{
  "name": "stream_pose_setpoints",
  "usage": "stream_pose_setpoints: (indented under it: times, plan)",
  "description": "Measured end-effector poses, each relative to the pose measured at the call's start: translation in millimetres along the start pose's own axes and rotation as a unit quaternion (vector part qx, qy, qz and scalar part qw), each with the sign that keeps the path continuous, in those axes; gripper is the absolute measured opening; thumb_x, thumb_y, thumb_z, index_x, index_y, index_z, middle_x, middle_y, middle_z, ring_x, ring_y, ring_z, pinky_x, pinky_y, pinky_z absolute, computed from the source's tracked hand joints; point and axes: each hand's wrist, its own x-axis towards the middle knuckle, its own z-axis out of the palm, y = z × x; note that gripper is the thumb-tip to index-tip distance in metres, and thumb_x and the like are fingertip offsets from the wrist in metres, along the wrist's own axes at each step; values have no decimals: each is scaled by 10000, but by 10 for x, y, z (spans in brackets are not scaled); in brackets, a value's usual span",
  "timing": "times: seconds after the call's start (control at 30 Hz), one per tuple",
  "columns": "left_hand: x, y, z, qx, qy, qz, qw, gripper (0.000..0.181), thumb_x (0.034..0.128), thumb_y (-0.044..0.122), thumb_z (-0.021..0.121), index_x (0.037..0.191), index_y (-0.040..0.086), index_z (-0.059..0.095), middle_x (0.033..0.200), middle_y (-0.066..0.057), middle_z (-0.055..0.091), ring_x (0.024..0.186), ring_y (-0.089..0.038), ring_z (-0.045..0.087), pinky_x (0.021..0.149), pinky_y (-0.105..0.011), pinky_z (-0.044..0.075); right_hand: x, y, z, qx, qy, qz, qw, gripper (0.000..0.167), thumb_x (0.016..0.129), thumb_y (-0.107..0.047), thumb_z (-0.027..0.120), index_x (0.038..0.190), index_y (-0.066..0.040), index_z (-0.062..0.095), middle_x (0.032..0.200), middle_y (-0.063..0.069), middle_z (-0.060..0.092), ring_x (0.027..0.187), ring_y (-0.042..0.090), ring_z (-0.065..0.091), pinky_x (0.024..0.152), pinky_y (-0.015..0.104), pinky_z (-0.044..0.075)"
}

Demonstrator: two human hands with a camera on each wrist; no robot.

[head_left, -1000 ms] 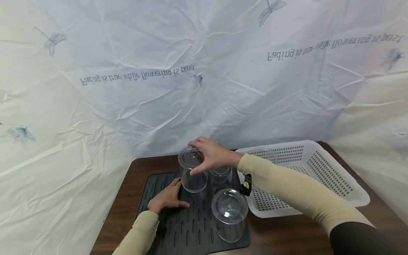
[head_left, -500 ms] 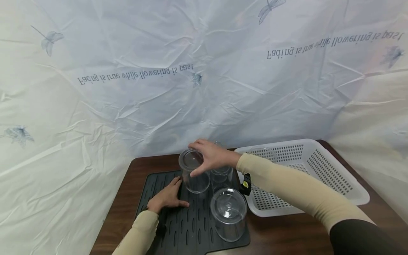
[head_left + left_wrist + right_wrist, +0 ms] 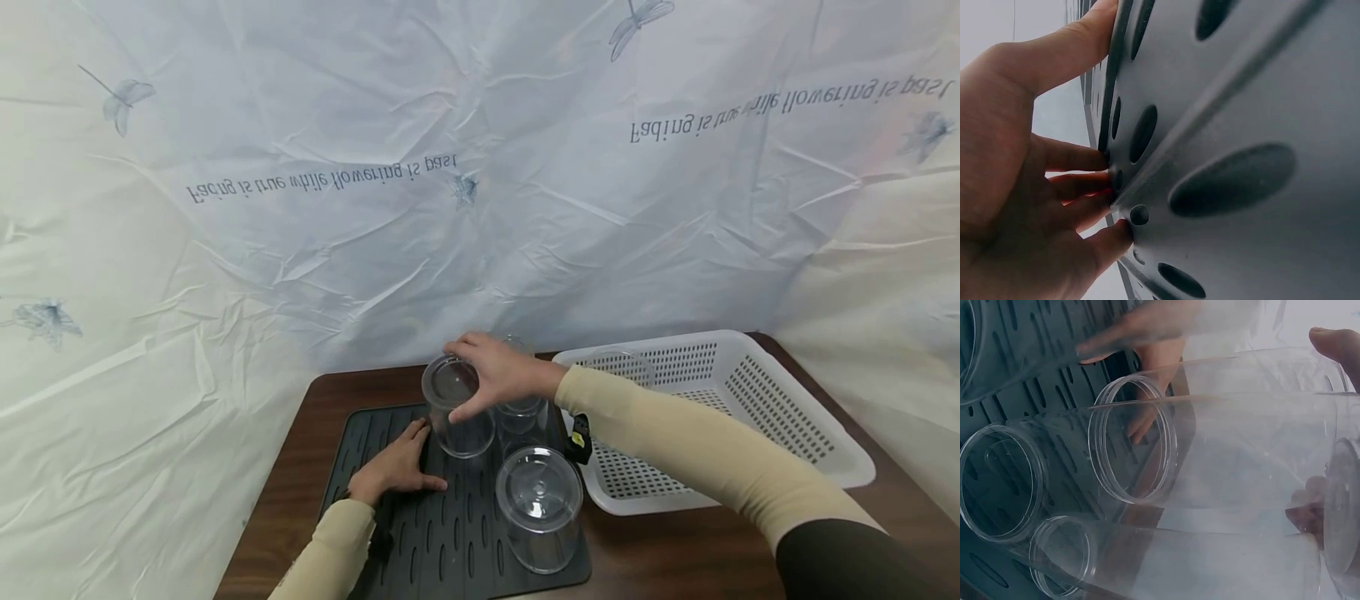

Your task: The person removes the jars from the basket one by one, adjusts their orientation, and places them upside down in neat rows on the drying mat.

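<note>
My right hand grips the top of a clear cylindrical container over the back of the dark grey ribbed mat. In the head view I cannot tell whether its lower end touches the mat. The left hand rests on the mat's left part, fingers spread, fingertips beside that container; the left wrist view shows those fingers against the slotted grey surface. Nearer me, another clear container stands on the mat. More clear containers are partly hidden behind my right hand. Several see-through walls and rims overlap in the right wrist view.
A white perforated basket sits to the right, with a clear round rim showing at its back left, partly behind my right arm. Brown wood-look tabletop lies under everything. A white printed sheet hangs behind the table.
The gripped container has shifted slightly right at its lower end, and my right hand has come down a little with it. The left hand stays in place on the mat.
</note>
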Motion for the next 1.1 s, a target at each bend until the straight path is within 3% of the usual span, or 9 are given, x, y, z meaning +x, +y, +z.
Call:
stream_pose_setpoints:
  times: [0.43, 0.93, 1.1]
  plan:
    - [-10, 27, -15, 12, -4, -17, 10000, 1130, 688, 605, 807, 1500, -16, 326, 1589, -209, 221, 1401, -402, 352, 1044, -564, 404, 30, -15, 34, -320, -224, -25, 9992, 975, 741, -566, 769, 1501, -114, 359, 1420, 99, 440, 1204, 220, 496, 932, 390, 491]
    - [-20, 25, 15, -19, 70, 24, 10000, 1126, 689, 598, 809, 1500, -17, 327, 1591, -206, 219, 1411, -399, 338, 1054, -558, 396, 58, -29, 54, -794, -617, 33, 9949, 1001, 755, -619, 736, 1519, -111, 337, 1487, 103, 397, 1301, 246, 472, 1010, 416, 469]
    - [-21, 28, 17, -37, 49, 22, 10000, 1127, 692, 597, 808, 1507, -9, 318, 1594, -205, 213, 1418, -396, 327, 1059, -558, 391, 62, -40, 52, -760, -726, 110, 9944, 997, 750, -630, 736, 1521, -136, 340, 1481, 81, 397, 1266, 225, 496, 987, 414, 482]
